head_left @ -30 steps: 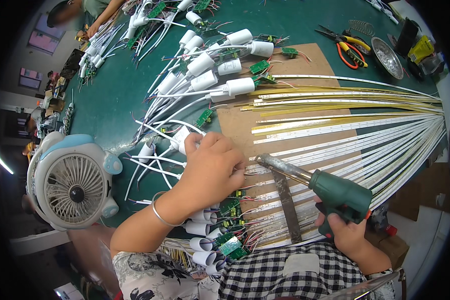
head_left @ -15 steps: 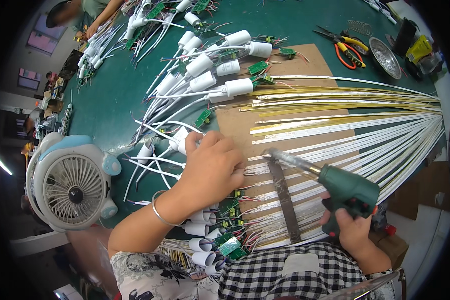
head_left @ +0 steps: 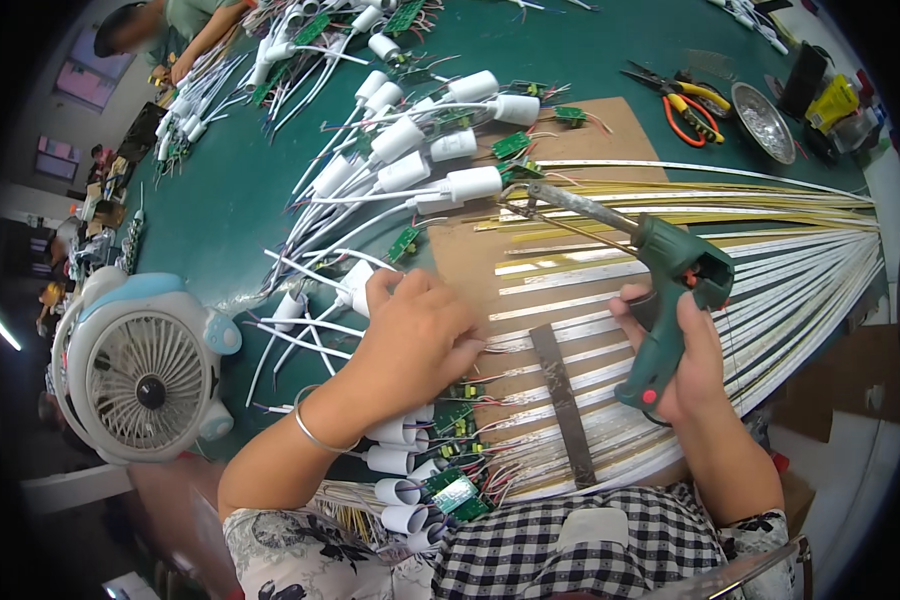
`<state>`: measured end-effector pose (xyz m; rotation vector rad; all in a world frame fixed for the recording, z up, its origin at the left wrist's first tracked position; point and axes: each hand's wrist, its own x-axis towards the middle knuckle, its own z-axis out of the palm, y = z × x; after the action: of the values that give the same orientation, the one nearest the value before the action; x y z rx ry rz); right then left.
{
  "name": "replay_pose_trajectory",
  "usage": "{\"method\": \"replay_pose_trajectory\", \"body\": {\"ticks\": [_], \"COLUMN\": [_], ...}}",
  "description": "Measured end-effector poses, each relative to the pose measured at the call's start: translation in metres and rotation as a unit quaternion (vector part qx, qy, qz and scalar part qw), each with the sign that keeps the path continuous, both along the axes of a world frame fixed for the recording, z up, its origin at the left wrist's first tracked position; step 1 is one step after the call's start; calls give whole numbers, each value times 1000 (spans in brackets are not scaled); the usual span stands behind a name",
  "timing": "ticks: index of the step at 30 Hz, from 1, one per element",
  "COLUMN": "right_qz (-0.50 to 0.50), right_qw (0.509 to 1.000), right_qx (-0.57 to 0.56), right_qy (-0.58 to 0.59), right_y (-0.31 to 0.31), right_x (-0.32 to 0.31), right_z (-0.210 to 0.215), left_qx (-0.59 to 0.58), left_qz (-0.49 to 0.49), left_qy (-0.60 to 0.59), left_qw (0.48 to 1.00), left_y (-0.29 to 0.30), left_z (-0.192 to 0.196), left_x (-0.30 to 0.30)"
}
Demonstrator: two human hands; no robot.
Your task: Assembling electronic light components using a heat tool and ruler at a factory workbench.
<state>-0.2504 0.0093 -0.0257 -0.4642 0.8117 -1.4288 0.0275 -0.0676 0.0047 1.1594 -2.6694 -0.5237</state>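
Observation:
My right hand point(head_left: 698, 365) grips a green soldering gun point(head_left: 660, 345) by its handle, the long metal tip raised above the far strips and pointing left. My left hand point(head_left: 420, 335) is closed in a pinch at the left ends of the white LED strips point(head_left: 605, 324). Thin wires emerge by its fingertips; what they hold is hidden. Beside that hand lies a white cylindrical lamp base point(head_left: 355, 285) with a cable. Small green circuit boards point(head_left: 454, 494) and more lamp bases point(head_left: 403, 518) line the strip ends nearer me. A dark flat bar point(head_left: 562, 405) lies across the strips.
Cardboard point(head_left: 630, 125) lies under the strips on a green table point(head_left: 570, 50). Wired lamp bases point(head_left: 473, 184) pile up beyond my left hand. A small fan point(head_left: 150, 385) stands left. Pliers point(head_left: 690, 105) and a metal bowl point(head_left: 763, 122) sit far right. Another person's arm point(head_left: 205, 45) is far left.
My right hand has turned and lifted the soldering gun; its tip moved from near the bar to farther up, over the yellow-edged strips. My left hand stays nearly in place.

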Motion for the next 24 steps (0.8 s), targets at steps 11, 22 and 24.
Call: {"method": "replay_pose_trajectory", "body": {"ticks": [11, 22, 24], "right_qz": [6, 31, 71], "right_qw": [997, 979, 966], "right_qx": [-27, -18, -24], "right_qy": [68, 202, 247], "right_y": [3, 52, 66], "right_x": [9, -2, -5], "right_z": [-5, 24, 30], "left_qx": [-44, -40, -40], "left_qz": [39, 44, 45], "left_qy": [1, 2, 4], "left_qw": [998, 998, 998], "left_y": [10, 12, 12], "left_z": [-10, -13, -13], "left_x": [-3, -5, -5]}}
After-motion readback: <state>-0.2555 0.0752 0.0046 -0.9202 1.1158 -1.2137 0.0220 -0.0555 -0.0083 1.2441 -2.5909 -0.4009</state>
